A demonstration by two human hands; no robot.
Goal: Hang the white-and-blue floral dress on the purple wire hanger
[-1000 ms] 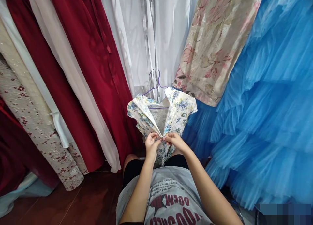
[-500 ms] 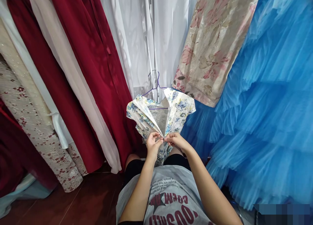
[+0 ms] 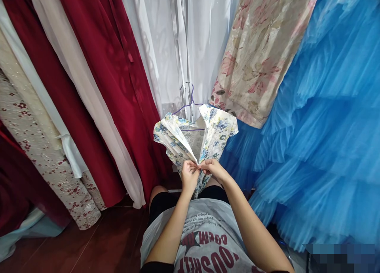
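A short-sleeved dress (image 3: pixel 220 126), off-white with blue and yellow flowers, hangs in front of my legs on a thin purple hanger (image 3: pixel 192 101). Its opening spreads in a deep V, edged with pale lining. At the bottom of that V, my left hand (image 3: pixel 190 174) pinches the left edge of the fabric. My right hand (image 3: pixel 212 169) pinches the same spot from the other side, fingertips meeting the left ones. Whatever small fastening lies between the fingertips is too small to make out. Below my hands the lower part of the dress drops between my thighs.
Dark red gowns (image 3: pixel 97 87) and a pale pink cloth (image 3: pixel 74 79) hang to the left. White fabric (image 3: pixel 208 35) hangs behind the hanger. A beige floral garment (image 3: pixel 261 59) and a blue ruffled tulle gown (image 3: pixel 326 126) fill the right. The floor (image 3: pixel 101 241) is dark red tile.
My hands stay pinched on the dress and have shifted very slightly upward. The camera view has moved a little; the garments otherwise hang as before.
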